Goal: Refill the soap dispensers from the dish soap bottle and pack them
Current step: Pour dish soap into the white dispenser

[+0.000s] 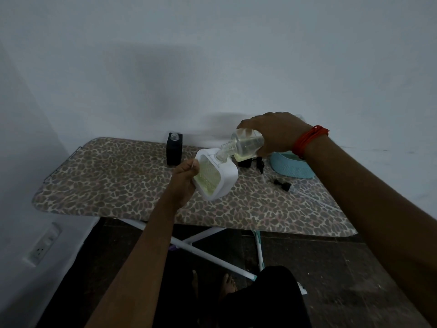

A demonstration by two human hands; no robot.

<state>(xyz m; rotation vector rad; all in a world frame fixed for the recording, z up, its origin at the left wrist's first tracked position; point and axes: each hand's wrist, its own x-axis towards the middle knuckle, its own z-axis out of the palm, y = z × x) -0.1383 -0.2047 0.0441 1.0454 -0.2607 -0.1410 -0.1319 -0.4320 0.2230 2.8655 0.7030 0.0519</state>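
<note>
Nearest, the left hand (185,178) holds the white dispenser (216,177) tilted above the front half of the ironing board (113,176), its fingers clamped on the left side wall, thumb on the near rim. Through the clear front panel a pale green fill shows, reaching well up the body, so it looks to be growing heavier. The shell looks like stiff plastic, smooth and likely slick if soap runs down it; a grip across the two side walls, low on the body, seems safest.

Just above, the right hand (274,133) tips the soap bottle (248,144) down to the left, fingers wrapped tight round its base end. The bottle neck (223,153) sits at the dispenser's top opening; whether it touches the rim I cannot tell. The bottle is clear and partly full of pale liquid, probably light and a little squeezable, so a gentle grip round the middle would keep the flow steady.

Further back on the board lie a loose pump head (283,185) with its tube to the right, a second dark pump piece (257,164) behind the white dispenser, and a teal basket (292,165), partly hidden by the right wrist. At the far edge stands a black dispenser (174,149), upright, its neck open, apparently awaiting its fill.
</note>
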